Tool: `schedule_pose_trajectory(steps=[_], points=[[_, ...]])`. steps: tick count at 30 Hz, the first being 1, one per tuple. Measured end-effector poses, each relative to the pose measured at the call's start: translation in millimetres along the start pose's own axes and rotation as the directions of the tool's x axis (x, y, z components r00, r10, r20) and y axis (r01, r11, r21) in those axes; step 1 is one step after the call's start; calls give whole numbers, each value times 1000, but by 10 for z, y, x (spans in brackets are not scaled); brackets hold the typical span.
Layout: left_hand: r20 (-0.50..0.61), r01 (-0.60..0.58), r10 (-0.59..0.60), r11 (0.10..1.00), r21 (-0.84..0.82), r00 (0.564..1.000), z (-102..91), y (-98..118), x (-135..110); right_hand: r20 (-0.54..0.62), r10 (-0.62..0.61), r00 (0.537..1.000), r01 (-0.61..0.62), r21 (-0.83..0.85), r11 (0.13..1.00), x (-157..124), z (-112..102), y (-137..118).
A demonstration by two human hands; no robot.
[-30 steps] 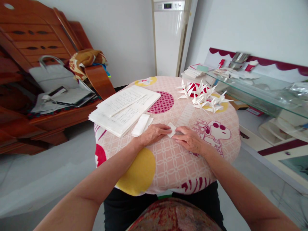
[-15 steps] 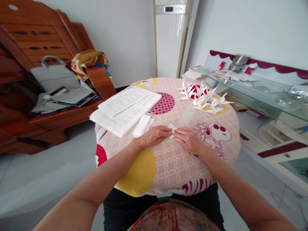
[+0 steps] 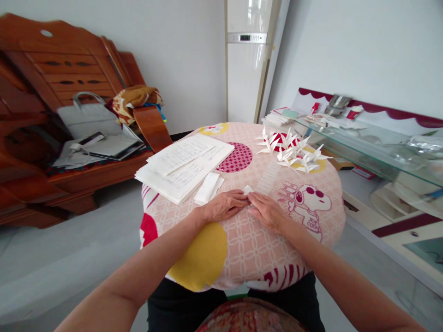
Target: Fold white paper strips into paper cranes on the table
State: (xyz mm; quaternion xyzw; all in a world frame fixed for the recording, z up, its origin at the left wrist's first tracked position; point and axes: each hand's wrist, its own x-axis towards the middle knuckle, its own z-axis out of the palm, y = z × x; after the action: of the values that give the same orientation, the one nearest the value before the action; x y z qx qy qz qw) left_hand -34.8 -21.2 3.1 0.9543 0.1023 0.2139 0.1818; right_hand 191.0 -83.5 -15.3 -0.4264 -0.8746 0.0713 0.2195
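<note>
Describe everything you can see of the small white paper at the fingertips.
The paper is small, plain white and matte, with no writing that I can make out. It appears to lie low on the patterned cloth, near the middle of the table. The left grip and right grip meet over its near part, fingertips touching it from both sides. Only its far part shows, so its full outline and any folds cannot be told.
</note>
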Motion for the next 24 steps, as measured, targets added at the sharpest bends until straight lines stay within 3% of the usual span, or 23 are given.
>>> schedule_pose_trajectory(steps=[5,15,24], points=[[8,2,-2,999,-35,1000,14,-23,-29,34,16,999,-16,-27,1000,-1,44,55],[-7,-1,1,1000,-11,1000,13,-33,-63,108,1,994,9,-94,996,313,55,270],[22,-26,26,1000,-14,999,4,-36,-40,115,-17,993,18,-12,1000,-12,-44,157]])
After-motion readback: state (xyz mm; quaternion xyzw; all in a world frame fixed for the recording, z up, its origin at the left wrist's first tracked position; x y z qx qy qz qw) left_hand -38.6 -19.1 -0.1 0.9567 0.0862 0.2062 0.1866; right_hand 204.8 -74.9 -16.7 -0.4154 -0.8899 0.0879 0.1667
